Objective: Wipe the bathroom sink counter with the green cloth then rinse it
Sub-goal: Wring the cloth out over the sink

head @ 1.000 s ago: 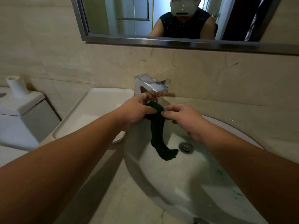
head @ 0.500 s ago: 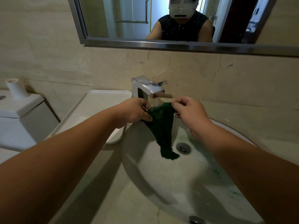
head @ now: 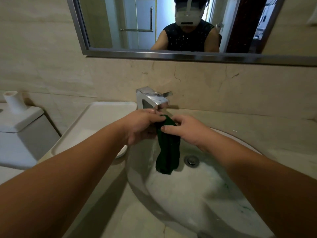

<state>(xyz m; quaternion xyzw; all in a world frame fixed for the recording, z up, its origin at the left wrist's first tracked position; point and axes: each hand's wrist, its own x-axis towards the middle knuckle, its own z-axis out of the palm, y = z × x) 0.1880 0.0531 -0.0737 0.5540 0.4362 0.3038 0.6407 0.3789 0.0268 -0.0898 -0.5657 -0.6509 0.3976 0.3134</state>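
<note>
The dark green cloth (head: 167, 150) hangs wet and bunched over the white oval sink basin (head: 197, 200), right under the chrome faucet (head: 151, 98). My left hand (head: 142, 126) grips its top edge from the left. My right hand (head: 187, 129) pinches the same top edge from the right, thumb against fingers. The cloth's lower end dangles just left of the drain (head: 191, 160). Water runs down the basin wall beside the cloth. Green smears mark the basin's right side.
A white rectangular tray (head: 89, 127) rests on the beige counter (head: 130, 219) left of the sink. A white toilet tank (head: 18, 129) with a paper roll stands at far left. A framed mirror (head: 171, 26) hangs on the tiled wall above.
The cloth was spread wider between my hands half a second ago. My hands have since come together, bunching its top edge under the faucet.
</note>
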